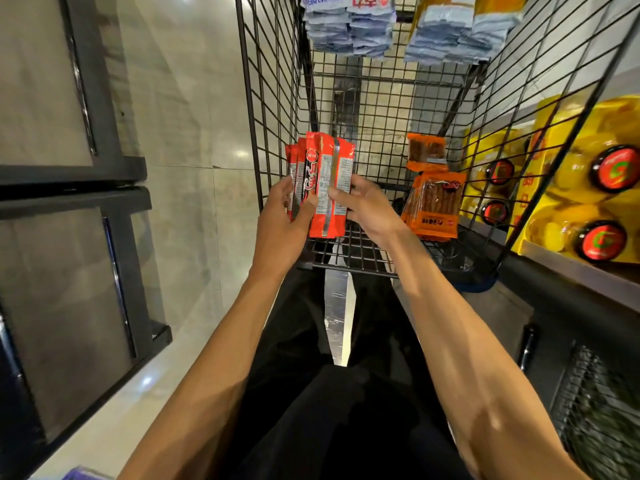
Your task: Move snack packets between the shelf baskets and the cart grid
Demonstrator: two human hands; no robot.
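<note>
A stack of red snack packets [327, 168] stands upright over the front left of a black wire basket [349, 252]. My left hand [282, 220] grips the stack's left side, thumb across the front. My right hand [367, 206] holds its right side, fingers curled behind the packets. Orange snack packets [434, 207] lean in the same basket at the right, with another orange packet [426, 150] behind them. Higher up, a wire basket carries rows of pale blue-edged packets [349, 32].
Wire grid walls [273, 81] close in the baskets on the left and right. Yellow boxes with red-capped bottles [588, 188] sit on a shelf at the right. A dark glass-panelled frame [69, 174] stands at the left over a glossy tiled floor [194, 133].
</note>
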